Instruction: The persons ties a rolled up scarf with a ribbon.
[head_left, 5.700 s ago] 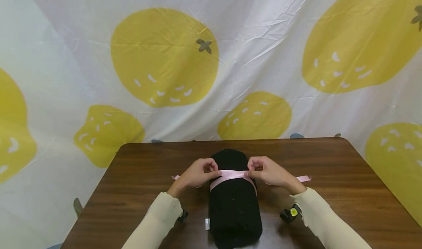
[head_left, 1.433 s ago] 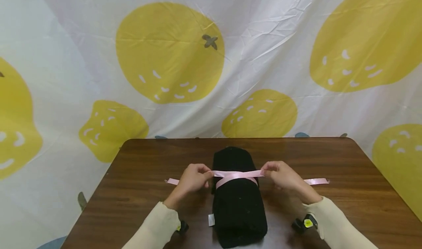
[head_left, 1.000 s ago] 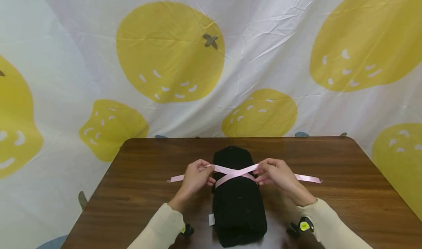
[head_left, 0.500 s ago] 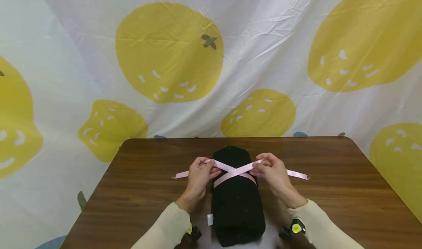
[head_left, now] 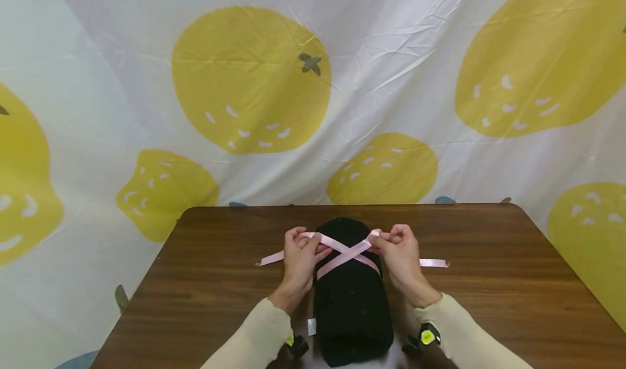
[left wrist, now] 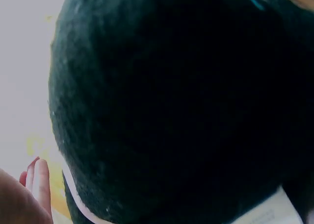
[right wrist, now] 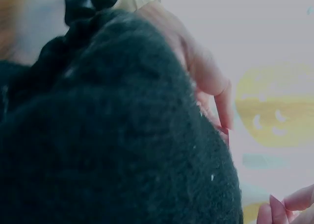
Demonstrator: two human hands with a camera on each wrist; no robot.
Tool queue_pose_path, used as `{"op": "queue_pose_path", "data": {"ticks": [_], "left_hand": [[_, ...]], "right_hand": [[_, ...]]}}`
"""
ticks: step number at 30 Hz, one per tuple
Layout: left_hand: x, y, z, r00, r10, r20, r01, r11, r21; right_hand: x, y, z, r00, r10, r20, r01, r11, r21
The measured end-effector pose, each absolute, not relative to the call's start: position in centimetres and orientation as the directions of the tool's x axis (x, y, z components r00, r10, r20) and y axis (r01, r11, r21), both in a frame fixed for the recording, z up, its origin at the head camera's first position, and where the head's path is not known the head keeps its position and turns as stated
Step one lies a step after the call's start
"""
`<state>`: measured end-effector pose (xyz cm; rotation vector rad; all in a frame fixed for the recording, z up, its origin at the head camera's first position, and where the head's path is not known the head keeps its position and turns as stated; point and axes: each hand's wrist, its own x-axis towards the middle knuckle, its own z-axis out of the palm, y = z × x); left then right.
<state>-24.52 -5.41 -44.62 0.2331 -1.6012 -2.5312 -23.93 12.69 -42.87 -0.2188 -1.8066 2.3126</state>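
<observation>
Now our left hand (head_left: 298, 259) and right hand (head_left: 402, 257) pinch pink ribbon (head_left: 348, 254), newly curled at right; looping seems underway.

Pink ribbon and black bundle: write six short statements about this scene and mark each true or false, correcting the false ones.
1. The pink ribbon crosses itself on top of the black bundle. True.
2. The ribbon is tied in a finished bow. False: its strands cross, and no finished bow shows.
3. The left hand and the right hand both hold the ribbon. True.
4. The ribbon sticks out past the left hand only. False: it sticks out past the right hand too.
5. In the head view, a white tag shows at the bundle's left edge. True.
6. The bundle lies on a patterned cloth. False: it lies on a brown table.
</observation>
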Motion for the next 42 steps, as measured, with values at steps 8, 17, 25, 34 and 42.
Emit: {"op": "queue_pose_path", "data": {"ticks": [8,17,25,34,42], "left_hand": [[-24.6,-5.3,-44.4,-0.976,-0.21,-0.05,0.03,-0.359,0.933],[-24.7,-5.5,-44.0,-0.987,-0.143,0.07,0.102,-0.237,0.966],[-25.1,-5.1,-43.6,-0.982,-0.027,0.185,0.187,-0.192,0.963],[-25.3,-5.0,-43.6,-0.953,0.091,0.288,0.276,-0.123,0.953],[-24.2,-4.8,-42.1,-0.938,0.109,0.329,0.328,-0.026,0.944]], "right_hand": [[-24.4,12.2,-42.8,-0.968,0.252,0.005,-0.065,-0.232,-0.971],[-24.6,11.8,-42.4,-0.985,0.171,-0.004,-0.015,-0.109,-0.994],[-24.7,11.4,-41.6,-1.0,0.007,-0.009,0.009,0.053,-0.999],[-24.9,11.3,-41.0,-0.982,-0.188,-0.012,-0.014,0.137,-0.99],[-24.7,11.2,-40.9,-0.97,-0.24,0.03,-0.06,0.119,-0.991]]}}
